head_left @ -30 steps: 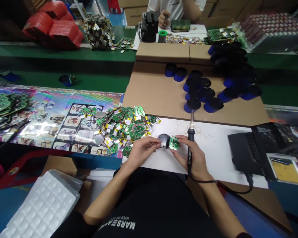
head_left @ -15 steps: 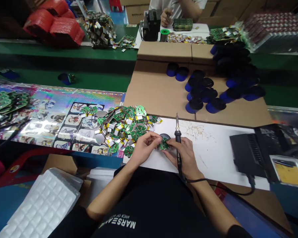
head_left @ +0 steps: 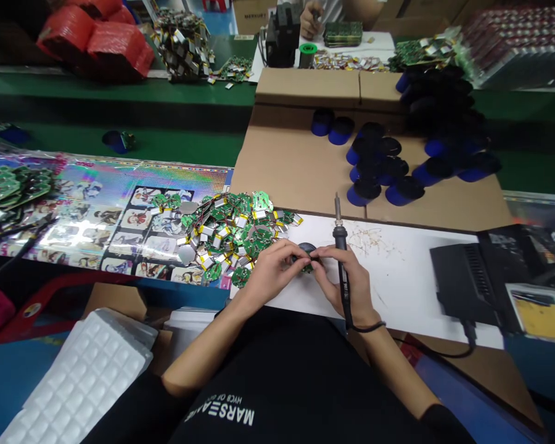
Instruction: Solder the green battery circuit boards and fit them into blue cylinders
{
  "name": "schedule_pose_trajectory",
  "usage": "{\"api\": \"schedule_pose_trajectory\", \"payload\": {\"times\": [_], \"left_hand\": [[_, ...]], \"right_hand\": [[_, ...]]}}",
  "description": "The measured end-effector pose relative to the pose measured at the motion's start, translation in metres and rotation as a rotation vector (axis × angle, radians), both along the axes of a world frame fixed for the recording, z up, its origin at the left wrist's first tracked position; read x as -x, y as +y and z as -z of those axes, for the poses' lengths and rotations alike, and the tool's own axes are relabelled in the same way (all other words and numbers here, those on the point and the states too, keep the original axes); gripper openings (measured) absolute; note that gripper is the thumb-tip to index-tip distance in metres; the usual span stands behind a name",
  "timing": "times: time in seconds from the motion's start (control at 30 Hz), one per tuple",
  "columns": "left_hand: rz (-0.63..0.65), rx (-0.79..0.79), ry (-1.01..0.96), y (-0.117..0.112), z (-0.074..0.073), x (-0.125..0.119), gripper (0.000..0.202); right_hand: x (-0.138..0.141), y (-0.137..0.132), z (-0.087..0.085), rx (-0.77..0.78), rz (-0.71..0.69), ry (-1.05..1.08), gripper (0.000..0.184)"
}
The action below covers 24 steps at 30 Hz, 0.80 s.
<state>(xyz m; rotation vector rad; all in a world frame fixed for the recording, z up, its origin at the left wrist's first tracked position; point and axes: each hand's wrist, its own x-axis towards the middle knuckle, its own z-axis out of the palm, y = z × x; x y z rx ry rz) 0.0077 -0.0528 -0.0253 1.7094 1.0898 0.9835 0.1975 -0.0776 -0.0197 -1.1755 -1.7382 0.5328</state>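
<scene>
Seemingly for steadiness, the left hand (head_left: 272, 270) pinches a small circuit board (head_left: 308, 267) against a black disc (head_left: 306, 248), while the right hand (head_left: 345, 272) grips a soldering iron (head_left: 339, 231) upright.

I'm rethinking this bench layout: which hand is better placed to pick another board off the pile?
Left, probably: the left hand sits right beside the pile of circuit boards, while the right hand is gripping the soldering iron and lies farther away.
</scene>
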Motion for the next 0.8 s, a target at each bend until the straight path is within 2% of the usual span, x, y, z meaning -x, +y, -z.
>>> {"api": "schedule_pose_trajectory", "payload": {"times": [0.17, 0.37, 0.43, 0.53, 0.57, 0.7, 0.73, 0.8], "left_hand": [[-0.018, -0.026, -0.001, -0.001, -0.003, 0.001, 0.012], [-0.043, 0.052, -0.013, -0.003, -0.006, 0.003, 0.014], [-0.033, 0.025, -0.005, -0.003, -0.005, 0.005, 0.012], [0.000, -0.107, 0.053, -0.002, 0.000, 0.010, 0.007], [0.024, -0.156, 0.088, -0.001, 0.002, 0.012, 0.005], [0.148, -0.243, 0.200, 0.003, 0.007, 0.019, 0.004], [0.167, -0.242, 0.210, 0.004, 0.008, 0.020, 0.005], [0.182, -0.229, 0.223, 0.006, 0.008, 0.020, 0.005]], "right_hand": [[0.003, 0.000, 0.003, 0.005, 0.061, -0.023, 0.023], [0.006, -0.001, 0.008, 0.066, 0.065, -0.013, 0.019], [0.004, -0.002, 0.007, 0.071, 0.029, -0.023, 0.018], [-0.007, -0.004, 0.002, 0.114, -0.010, -0.013, 0.011], [-0.013, -0.005, -0.001, 0.146, -0.017, 0.025, 0.012], [-0.039, -0.006, -0.014, 0.274, -0.035, 0.357, 0.045], [-0.045, -0.006, -0.017, 0.298, -0.034, 0.415, 0.047], [-0.055, -0.006, -0.021, 0.351, -0.021, 0.408, 0.040]]}}
